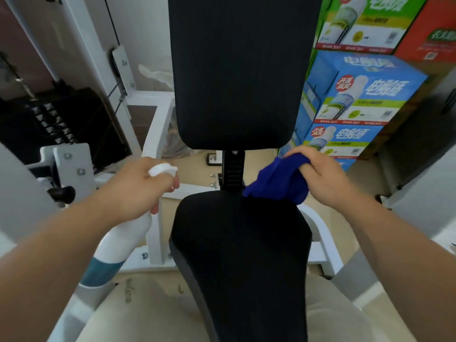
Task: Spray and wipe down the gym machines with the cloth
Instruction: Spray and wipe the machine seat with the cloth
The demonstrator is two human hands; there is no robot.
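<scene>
Left grip (pixel 138 186): fingers curled round the neck of the spray bottle (pixel 123 238), one finger over the white trigger. The bottle is white with a teal band. Its body slants down and back along the forearm.

Right grip (pixel 323 178): closed on the bunched blue cloth (pixel 276 183). The cloth hangs below the fingers, its lower edge at the rear edge of the seat (pixel 241 255); contact cannot be told.

The seat is black and padded, narrow at the rear, and lies between both forearms. A ribbed post (pixel 233 171) stands in the gap between the seat and the black backrest (pixel 237 70).

Room: the white frame (pixel 158 124) is just beside the bottle. Stacked boxes (pixel 357 95) are near the right grip. The weight stack (pixel 49 119) is well left.
</scene>
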